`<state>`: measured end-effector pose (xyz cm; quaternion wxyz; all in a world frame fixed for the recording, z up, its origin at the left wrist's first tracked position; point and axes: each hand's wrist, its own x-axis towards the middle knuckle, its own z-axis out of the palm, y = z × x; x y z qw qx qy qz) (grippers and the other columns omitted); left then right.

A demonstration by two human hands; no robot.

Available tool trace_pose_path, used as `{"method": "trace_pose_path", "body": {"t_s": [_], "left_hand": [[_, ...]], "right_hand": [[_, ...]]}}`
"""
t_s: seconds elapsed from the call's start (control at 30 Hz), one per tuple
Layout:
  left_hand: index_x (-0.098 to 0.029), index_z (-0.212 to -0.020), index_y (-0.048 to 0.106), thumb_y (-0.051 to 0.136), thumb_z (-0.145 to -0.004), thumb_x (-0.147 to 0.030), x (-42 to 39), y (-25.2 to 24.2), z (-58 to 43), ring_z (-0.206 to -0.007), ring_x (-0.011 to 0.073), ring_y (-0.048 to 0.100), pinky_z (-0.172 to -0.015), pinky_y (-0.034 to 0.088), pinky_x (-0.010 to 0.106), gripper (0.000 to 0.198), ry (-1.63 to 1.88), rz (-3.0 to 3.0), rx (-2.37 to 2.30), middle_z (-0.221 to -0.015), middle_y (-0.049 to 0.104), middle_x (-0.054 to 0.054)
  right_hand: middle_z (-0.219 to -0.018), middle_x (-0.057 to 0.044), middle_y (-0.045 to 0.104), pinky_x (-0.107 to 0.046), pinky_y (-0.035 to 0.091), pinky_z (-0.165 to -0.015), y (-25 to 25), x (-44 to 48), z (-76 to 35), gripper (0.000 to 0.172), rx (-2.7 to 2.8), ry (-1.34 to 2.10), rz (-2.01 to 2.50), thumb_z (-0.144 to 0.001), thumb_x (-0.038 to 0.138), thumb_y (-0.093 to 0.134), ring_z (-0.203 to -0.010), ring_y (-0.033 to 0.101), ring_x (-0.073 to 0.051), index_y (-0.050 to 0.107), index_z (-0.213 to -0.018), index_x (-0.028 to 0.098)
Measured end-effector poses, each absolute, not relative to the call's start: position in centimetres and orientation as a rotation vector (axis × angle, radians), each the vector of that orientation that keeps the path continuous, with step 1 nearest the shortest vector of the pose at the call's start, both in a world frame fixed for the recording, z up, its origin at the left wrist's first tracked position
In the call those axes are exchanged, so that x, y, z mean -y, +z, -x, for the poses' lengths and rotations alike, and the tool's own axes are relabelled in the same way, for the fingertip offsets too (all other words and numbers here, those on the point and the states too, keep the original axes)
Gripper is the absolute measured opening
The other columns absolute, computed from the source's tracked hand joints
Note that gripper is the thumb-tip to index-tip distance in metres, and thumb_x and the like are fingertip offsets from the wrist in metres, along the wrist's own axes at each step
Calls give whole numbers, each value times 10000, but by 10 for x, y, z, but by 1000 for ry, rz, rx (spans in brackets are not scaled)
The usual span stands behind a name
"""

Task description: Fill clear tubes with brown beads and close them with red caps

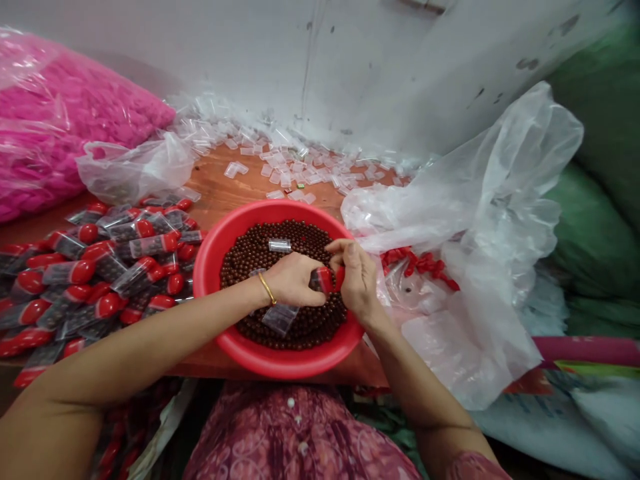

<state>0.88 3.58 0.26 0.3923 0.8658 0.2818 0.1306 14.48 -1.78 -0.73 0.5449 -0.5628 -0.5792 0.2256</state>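
My left hand [294, 277], with a gold bangle at the wrist, is closed around a small clear container [318, 280] of dark beads with a red end. Close by on its right, my right hand [359, 279] pinches a red cap [340, 277], partly hidden by the fingers. Both hands are over a red basin [207, 267] of round brown beads [250, 243]. Lying on the beads are an upper clear plastic container [279, 246] and a lower one [281, 319] near my left wrist.
Filled red-capped containers [105, 267] are heaped left of the basin. Loose clear plastic pieces [300, 167] lie along the wall. A bag of pink pieces [75, 113] stands at the back left. On the right, a crumpled plastic bag [480, 200] surrounds red caps [425, 263].
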Motion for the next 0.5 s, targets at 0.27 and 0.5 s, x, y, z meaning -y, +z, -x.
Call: {"method": "trace_pose_path", "body": {"t_s": [0.27, 0.5], "left_hand": [[-133, -775, 664, 573, -655, -318, -21, 3, -6, -654, 226, 610, -611, 459, 293, 238, 74, -2581, -774, -667, 648, 86], [-152, -797, 666, 574, -651, -324, -20, -4, -9, -632, 215, 610, -576, 440, 279, 243, 36, -2624, -803, -684, 673, 74]], "right_hand": [[-1094, -46, 608, -342, 424, -976, -22, 6, -130, 600, 1381, 1037, 1361, -890, 604, 296, -1040, 561, -161, 443, -1345, 242], [-1226, -73, 556, -355, 348, -1060, -16, 5, -121, 565, 1524, 643, 1254, -934, 541, 220, -1167, 496, -168, 438, -1354, 231]]}}
